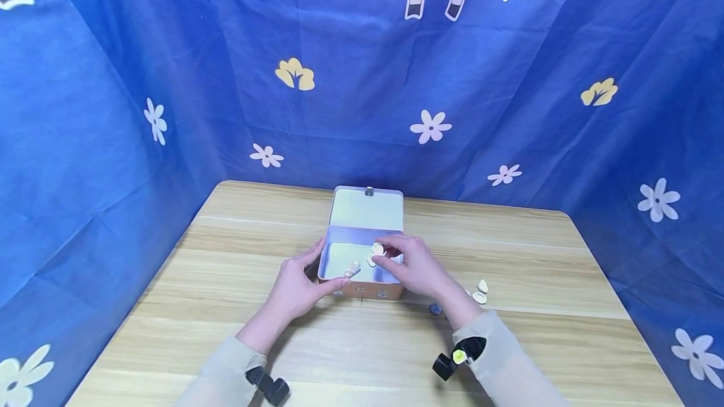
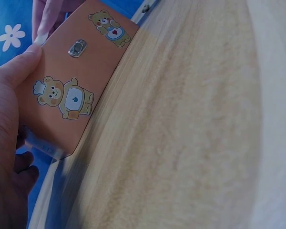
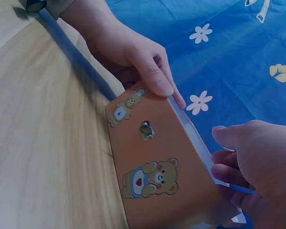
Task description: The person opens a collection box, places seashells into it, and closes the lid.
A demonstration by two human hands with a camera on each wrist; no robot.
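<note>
An orange tin box [image 1: 393, 291] with bear pictures stands on the table, its lid [image 1: 367, 209] raised at the back. My left hand [image 1: 300, 281] grips the box's left front corner, thumb over the front rim and fingers along the side. Over the right part of the box, my right hand [image 1: 415, 262] pinches a pale seashell [image 1: 378, 248] between thumb and fingers. Another pale shell [image 1: 371, 260] shows just below those fingertips. A spiral shell [image 1: 352, 269] lies inside near the front wall. In the right wrist view, the right fingertips are partly hidden behind the box wall.
Right of the box, two pale shells [image 1: 479, 298] lie on the wooden table [image 1: 226, 256]. A small dark blue piece [image 1: 435, 309] lies by the right forearm, which partly covers other small pieces. A blue patterned cloth [image 1: 362, 112] hangs behind and at the sides.
</note>
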